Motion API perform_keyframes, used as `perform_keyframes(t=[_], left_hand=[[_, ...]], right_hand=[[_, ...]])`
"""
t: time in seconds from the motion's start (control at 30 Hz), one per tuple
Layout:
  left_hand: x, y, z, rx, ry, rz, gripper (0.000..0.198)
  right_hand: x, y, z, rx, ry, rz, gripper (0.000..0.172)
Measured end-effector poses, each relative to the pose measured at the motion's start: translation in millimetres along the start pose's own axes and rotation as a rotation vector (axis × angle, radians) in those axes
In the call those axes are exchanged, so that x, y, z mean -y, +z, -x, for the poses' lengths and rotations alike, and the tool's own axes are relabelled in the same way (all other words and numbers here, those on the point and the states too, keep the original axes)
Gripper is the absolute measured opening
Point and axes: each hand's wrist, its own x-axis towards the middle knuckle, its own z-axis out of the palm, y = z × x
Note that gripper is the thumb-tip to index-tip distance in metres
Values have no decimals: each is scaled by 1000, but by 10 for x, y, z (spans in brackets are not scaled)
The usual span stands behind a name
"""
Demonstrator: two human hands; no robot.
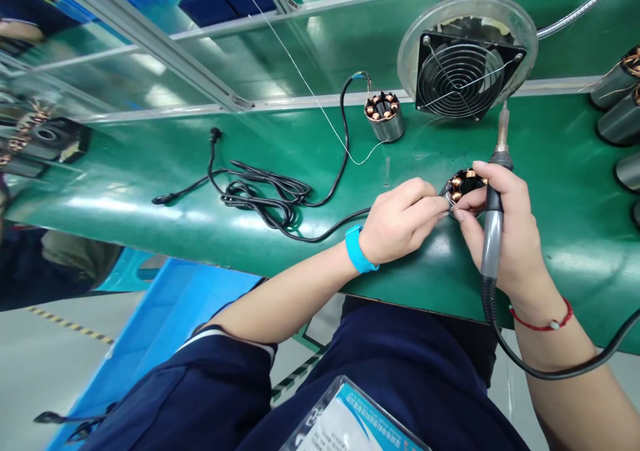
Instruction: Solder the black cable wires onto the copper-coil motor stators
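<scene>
My left hand (pixel 405 218) is closed in a pinch at the near left side of a motor stator (pixel 456 182) with copper windings. What its fingertips grip is too small to make out. A black cable (pixel 330 232) runs under this hand towards the stator. My right hand (pixel 520 238) is wrapped round a soldering iron (pixel 493 234), its metal tip pointing up and away from me. The thumb and a finger of that same hand reach to the stator's near edge, close to my left fingertips, and partly hide it.
A second stator (pixel 387 124) with a cable stands behind, a thin solder wire (pixel 320 104) hanging down beside it. A fume extractor fan (pixel 460 78) overhangs the back. Coiled cable (pixel 270 194) lies left. Several metal cylinders (pixel 623 121) line the right edge. Another person's arm (pixel 20 30) shows far left.
</scene>
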Motion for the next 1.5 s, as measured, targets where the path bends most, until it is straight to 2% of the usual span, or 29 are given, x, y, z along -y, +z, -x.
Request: perform_keyframes(t=[0.1,0.3,0.53,0.63,0.87,1.0,1.07,1.2,1.3,1.4,1.5], left_hand=[[31,10,-20,-73,107,-33,10],[47,89,-24,-176,202,-139,6],[88,91,-23,-151,254,-226,8],[63,56,-22,-121,227,-208,9],[-59,2,-67,-50,50,-157,16],[-66,-85,-90,70,-17,-116,25],[-72,-174,-133,223,-63,-121,30],[-77,-390,-328,610,-141,-149,30],[-36,-483,-463,759,-177,-73,26],[22,-467,-442,729,-214,64,22],[53,-383,-275,551,-161,36,22]], right_hand=[[-3,-2,3,6,12,13,48],[9,2,-19,-9,-24,15,47],[19,10,-16,7,5,10,45],[16,20,-17,2,-2,8,44],[22,50,-14,-38,-11,17,44],[32,64,-6,-47,-39,37,46],[30,66,0,-50,-57,53,47],[2,68,15,-16,-108,117,43],[-18,70,20,8,-118,137,41],[-17,73,16,-10,-95,117,42],[4,73,13,-41,-75,85,42]])
